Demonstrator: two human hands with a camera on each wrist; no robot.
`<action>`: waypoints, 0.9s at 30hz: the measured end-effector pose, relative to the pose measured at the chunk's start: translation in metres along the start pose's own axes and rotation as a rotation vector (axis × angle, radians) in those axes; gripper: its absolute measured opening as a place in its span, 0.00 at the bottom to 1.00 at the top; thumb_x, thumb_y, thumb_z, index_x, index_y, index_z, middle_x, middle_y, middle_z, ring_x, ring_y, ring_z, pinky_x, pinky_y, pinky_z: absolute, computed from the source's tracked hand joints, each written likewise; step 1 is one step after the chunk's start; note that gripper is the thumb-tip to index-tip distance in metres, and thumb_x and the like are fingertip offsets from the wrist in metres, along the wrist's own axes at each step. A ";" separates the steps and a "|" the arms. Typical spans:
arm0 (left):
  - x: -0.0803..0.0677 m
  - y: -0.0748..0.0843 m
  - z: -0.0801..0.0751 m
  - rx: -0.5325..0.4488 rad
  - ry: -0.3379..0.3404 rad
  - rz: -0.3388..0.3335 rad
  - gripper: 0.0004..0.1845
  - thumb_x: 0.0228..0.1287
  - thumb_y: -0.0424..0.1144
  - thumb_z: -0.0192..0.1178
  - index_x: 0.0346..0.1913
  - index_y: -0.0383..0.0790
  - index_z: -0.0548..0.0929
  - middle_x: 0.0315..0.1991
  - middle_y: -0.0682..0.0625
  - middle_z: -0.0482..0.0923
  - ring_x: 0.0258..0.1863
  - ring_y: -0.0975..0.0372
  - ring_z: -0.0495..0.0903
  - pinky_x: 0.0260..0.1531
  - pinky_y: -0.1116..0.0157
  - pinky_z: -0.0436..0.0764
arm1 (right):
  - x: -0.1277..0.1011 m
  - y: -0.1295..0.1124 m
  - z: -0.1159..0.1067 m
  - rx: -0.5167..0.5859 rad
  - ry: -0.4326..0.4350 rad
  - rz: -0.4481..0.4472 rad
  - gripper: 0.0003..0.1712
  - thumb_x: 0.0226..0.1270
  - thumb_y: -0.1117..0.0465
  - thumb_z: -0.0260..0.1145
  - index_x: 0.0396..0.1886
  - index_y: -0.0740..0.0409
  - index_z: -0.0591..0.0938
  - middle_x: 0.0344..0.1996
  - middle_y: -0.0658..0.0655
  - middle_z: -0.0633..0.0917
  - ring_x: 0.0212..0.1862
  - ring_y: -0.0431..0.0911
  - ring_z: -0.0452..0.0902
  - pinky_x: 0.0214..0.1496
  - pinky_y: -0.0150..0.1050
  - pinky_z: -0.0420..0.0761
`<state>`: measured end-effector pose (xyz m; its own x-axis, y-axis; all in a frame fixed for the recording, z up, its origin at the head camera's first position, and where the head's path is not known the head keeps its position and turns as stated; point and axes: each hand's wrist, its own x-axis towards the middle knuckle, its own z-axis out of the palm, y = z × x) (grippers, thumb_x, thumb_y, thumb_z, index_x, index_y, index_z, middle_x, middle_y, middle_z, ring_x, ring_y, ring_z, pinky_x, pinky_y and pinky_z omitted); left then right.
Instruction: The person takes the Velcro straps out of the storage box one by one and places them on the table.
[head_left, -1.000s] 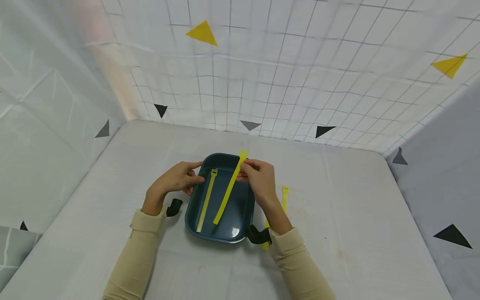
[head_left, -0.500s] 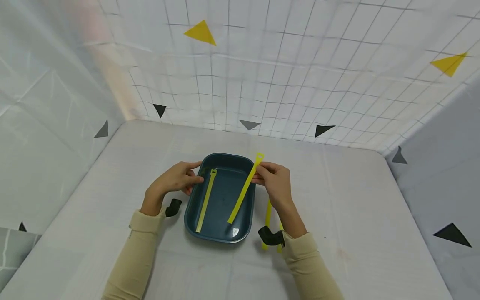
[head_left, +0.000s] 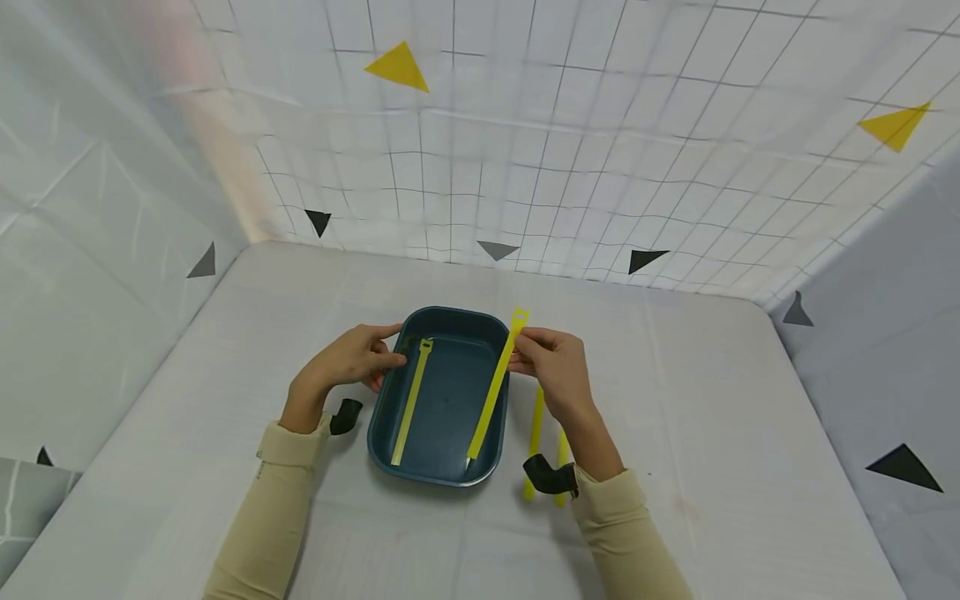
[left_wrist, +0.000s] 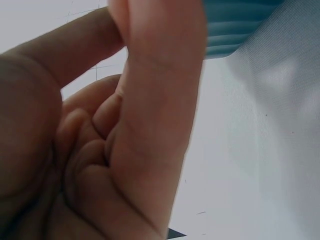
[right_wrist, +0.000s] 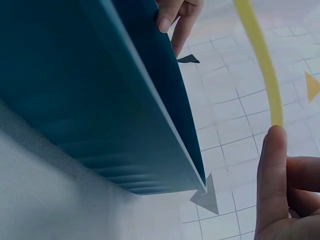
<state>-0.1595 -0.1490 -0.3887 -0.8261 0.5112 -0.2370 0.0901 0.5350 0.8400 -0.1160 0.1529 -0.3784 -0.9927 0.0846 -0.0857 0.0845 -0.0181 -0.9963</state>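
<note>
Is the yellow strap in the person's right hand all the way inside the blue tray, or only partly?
Partly. The right hand pinches the held strap near its top, above the tray rim, while its lower tip reaches down inside.

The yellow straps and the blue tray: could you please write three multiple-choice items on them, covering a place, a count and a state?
1. Where does the held strap's lower end point?
A. into the tray
B. onto the wall
C. under the left sleeve

2. How many yellow straps show?
A. two
B. four
C. six

3. What is the right hand doing?
A. lying flat
B. pinching a strap
C. lifting the tray

Answers:
1 A: the held strap slants into the tray.
2 B: one lies in the tray, two on the table.
3 B: the right hand pinches it near its top.
</note>
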 end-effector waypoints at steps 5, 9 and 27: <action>0.000 0.000 0.000 -0.001 0.002 -0.007 0.36 0.72 0.36 0.59 0.76 0.31 0.55 0.27 0.45 0.79 0.18 0.57 0.79 0.26 0.51 0.85 | -0.002 -0.002 -0.001 -0.003 -0.010 0.005 0.13 0.71 0.70 0.62 0.50 0.76 0.81 0.33 0.64 0.85 0.28 0.45 0.85 0.36 0.37 0.86; 0.000 -0.001 0.000 -0.005 0.000 -0.007 0.36 0.72 0.36 0.59 0.76 0.31 0.55 0.26 0.45 0.79 0.18 0.57 0.79 0.26 0.50 0.85 | -0.003 -0.002 -0.001 -0.022 -0.016 0.025 0.13 0.71 0.70 0.62 0.50 0.75 0.82 0.34 0.65 0.84 0.29 0.45 0.85 0.36 0.37 0.86; 0.001 -0.002 0.000 0.000 -0.003 -0.005 0.36 0.72 0.37 0.59 0.76 0.31 0.55 0.27 0.44 0.79 0.19 0.56 0.79 0.27 0.50 0.85 | -0.008 -0.003 -0.010 -0.060 -0.010 0.064 0.15 0.73 0.68 0.61 0.54 0.73 0.81 0.38 0.64 0.83 0.28 0.46 0.84 0.36 0.37 0.86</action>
<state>-0.1606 -0.1500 -0.3907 -0.8247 0.5106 -0.2430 0.0857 0.5376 0.8388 -0.1071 0.1625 -0.3745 -0.9860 0.0747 -0.1490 0.1520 0.0364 -0.9877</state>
